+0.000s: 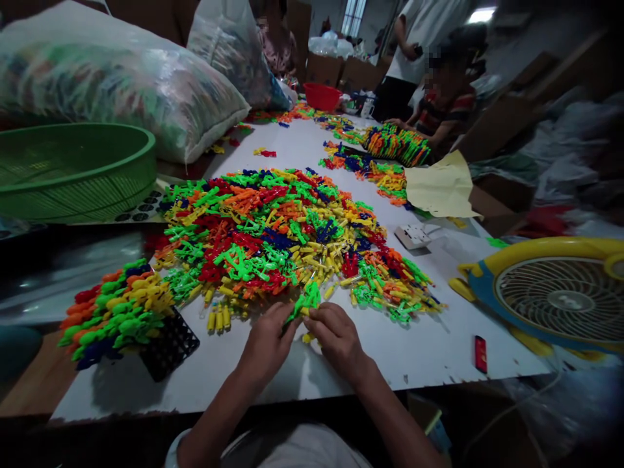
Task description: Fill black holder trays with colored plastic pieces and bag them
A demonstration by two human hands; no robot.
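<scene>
A wide heap of small plastic toy pieces (287,240) in green, red, orange, yellow and blue covers the middle of the white table (429,351). My left hand (268,341) and my right hand (336,338) meet at the heap's near edge. Both are closed in a pinch on one green plastic piece (307,300) held between them. A few loose yellow pieces (218,318) lie just left of my left hand. A black grid rack (168,348) at the left carries rows of assembled coloured pieces (117,312).
A green mesh basket (73,169) and big clear bags of pieces (112,78) stand at the back left. A yellow and blue fan (556,292) lies at the right, a red lighter (480,353) near it. Other people sit and stand at the far end by more coloured piles (394,144).
</scene>
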